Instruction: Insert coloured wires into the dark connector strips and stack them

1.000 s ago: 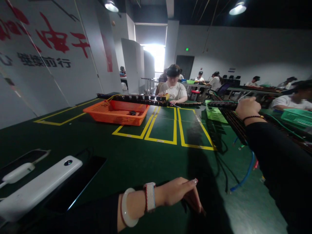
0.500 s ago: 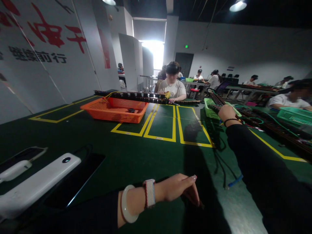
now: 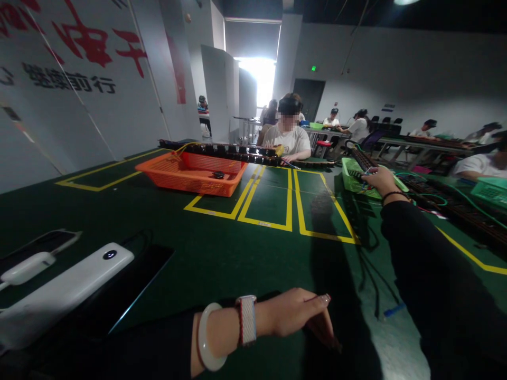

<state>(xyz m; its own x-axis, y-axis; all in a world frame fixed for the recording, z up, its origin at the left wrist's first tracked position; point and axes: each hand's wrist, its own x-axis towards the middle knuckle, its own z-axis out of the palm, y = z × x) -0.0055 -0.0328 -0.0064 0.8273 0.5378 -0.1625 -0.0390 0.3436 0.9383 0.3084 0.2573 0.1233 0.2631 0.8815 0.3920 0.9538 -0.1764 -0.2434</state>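
Observation:
My left hand hangs just over the green tabletop near its front edge, wrist bent. Its thumb points right and its fingers droop, slightly apart, holding nothing visible. A woven-band watch and a pale bangle are on that wrist. Far to the right, my right hand reaches over a light green basket. Its fingers are closed on thin coloured wires, small and partly hidden. Beside them, a long dark strip slants out of the basket.
An orange basket with a small black piece stands at centre left. Yellow tape marks the table. A white power bank and a dark phone lie at left. Across the table sits a person behind long dark strips. More harness strips lie right.
The view has shifted, so the table things sit farther right. My right fingers, hidden behind the hand before, now show with coloured wires. My left hand keeps its pose.

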